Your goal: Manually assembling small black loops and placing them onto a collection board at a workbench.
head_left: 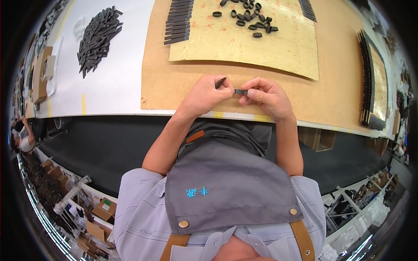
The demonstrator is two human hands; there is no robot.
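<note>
Grey apron [230,182] fills the lower view; just beyond it, over the near edge of the brown board [339,87], both hands meet. A short black strip [241,92] lies crosswise between them, its long axis left to right. Left hand [204,95] pinches one end, a dark end poking up above its fingers; right hand [265,96] pinches the other. Both wrists bend inward. Loose black loops [250,19] lie well beyond, on the yellow sheet [283,48].

Grey apron with tan straps and brass snaps over a pale short-sleeved shirt.
</note>
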